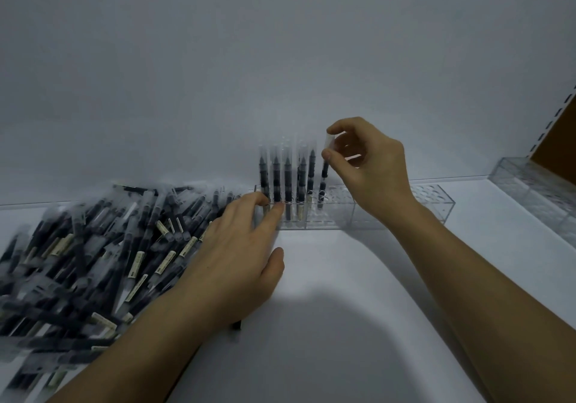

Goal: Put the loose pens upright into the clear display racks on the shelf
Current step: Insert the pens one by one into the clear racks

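The right hand (371, 166) pinches a pen (324, 175) by its cap, its lower end at a hole of the clear rack (389, 209) along the shelf's (343, 309) back edge. The left hand (237, 256), fingers straight, touches the rack's front left corner. If tilted, the pen could miss its hole or knock the standing pens (286, 181)

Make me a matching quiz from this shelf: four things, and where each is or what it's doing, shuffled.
1 left hand
2 right hand
3 pen pile
4 side rack

A pinches a pen upright at the middle rack
B lies at the shelf's left
C touches the middle rack's front
D stands far right, no pens in it

Pairs: 1-C, 2-A, 3-B, 4-D
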A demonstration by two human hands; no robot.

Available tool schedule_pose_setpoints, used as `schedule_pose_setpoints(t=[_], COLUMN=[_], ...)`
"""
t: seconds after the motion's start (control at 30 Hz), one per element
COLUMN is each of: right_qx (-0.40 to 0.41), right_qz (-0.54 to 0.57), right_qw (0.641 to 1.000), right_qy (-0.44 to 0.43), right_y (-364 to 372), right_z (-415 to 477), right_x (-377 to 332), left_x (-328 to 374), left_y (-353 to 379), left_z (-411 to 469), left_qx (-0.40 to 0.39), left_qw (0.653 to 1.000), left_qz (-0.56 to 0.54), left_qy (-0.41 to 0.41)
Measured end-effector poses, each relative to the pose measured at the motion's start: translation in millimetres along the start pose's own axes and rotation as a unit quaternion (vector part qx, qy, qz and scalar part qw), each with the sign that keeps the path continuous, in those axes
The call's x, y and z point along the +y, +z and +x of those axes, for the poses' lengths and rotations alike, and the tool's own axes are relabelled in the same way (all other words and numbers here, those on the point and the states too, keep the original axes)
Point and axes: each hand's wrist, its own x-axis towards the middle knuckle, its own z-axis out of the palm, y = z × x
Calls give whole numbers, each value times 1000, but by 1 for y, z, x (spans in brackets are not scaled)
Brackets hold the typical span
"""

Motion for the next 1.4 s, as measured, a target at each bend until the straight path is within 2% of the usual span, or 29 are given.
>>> schedule_pose_setpoints(t=[0.2, 0.3, 0.57, 0.7, 0.9, 1.03, 1.23, 1.4], right_qx=[52, 40, -103, -187, -317, -378, -412, -423], right_qz=[2, -6, -2, 3, 2, 17, 21, 22], right_qw=[998, 998, 984, 969, 938, 912, 893, 894], right_qy=[-19, -55, -147, -164, -144, -162, -182, -148], right_y=[0, 8, 36, 44, 46, 48, 54, 54], right_z=[-4, -10, -36, -45, -54, -64, -78, -74], right_x=[-16, -25, -45, -52, -55, -66, -79, -73], left_x=[-5, -12, -33, -40, -33, -47, -57, -53], left_y=[-8, -18, -63, -84, -105, -104, -79, -70], left_z=[-3, -3, -12, -36, -99, -135, -139, -128], left_qx=[9, 22, -42, -68, -103, -145, -67, -20], left_qw=[1000, 1000, 995, 991, 992, 987, 996, 998], left_qz=[-2, 0, 63, 83, 57, 65, 39, 37], left_qy=[9, 4, -61, -82, -34, -1, -37, -53])
